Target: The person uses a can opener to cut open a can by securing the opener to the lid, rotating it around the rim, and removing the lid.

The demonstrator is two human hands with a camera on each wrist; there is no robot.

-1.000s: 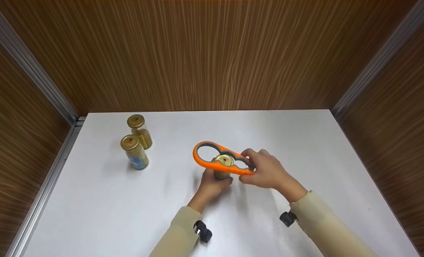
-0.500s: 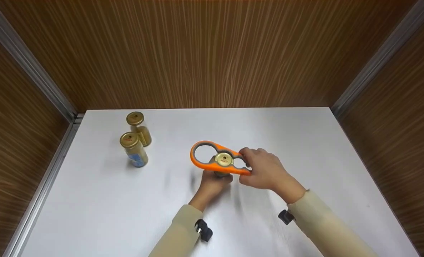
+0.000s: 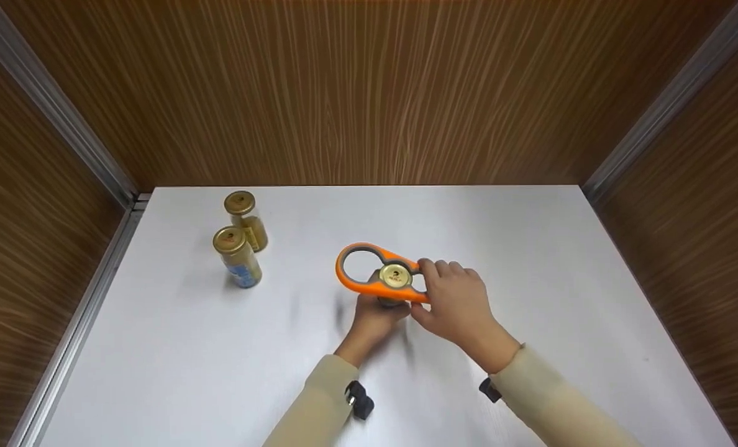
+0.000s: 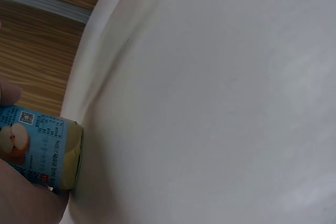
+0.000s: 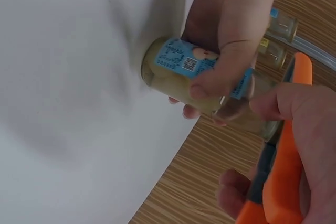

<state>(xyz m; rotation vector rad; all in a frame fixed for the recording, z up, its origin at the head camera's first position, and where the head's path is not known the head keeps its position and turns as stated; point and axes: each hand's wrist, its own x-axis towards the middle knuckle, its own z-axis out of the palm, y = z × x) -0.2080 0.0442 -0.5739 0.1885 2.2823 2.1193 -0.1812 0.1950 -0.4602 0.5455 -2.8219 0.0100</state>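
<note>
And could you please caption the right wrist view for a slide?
Left hand grips a blue-labelled jar while the right hand holds an orange opener at its top.

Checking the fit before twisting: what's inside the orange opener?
A gold lid sits inside the orange opener, next to its large opening, which shows mostly white table. The right hand covers the handle end, hiding what is there.

Finding: my right grip (image 3: 458, 304) has advanced along the opener (image 3: 378, 289) toward the lid (image 3: 396, 275), and its fingers now cover the handle ends that were exposed a second ago. My right thumb has drawn in close to my left grip (image 3: 372, 320). The lid, then partly cut off by the opener, now shows whole within its middle opening.
</note>
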